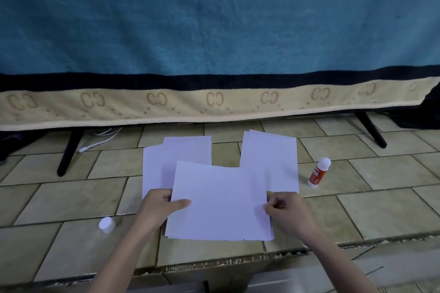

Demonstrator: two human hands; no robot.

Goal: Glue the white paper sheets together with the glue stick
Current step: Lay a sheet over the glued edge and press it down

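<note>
At lower centre of the frame, the left hand (pixel 158 207) and right hand (pixel 289 210) pinch the side edges of a small stack of white paper sheets (pixel 219 202) on the tiled floor (pixel 71 200). More white sheets lie behind it, upper left (pixel 166 162) and upper right (pixel 271 157). A red-and-white glue stick (pixel 319 173) stands at right, capped; a loose white cap (pixel 107 224) lies at lower left.
</note>
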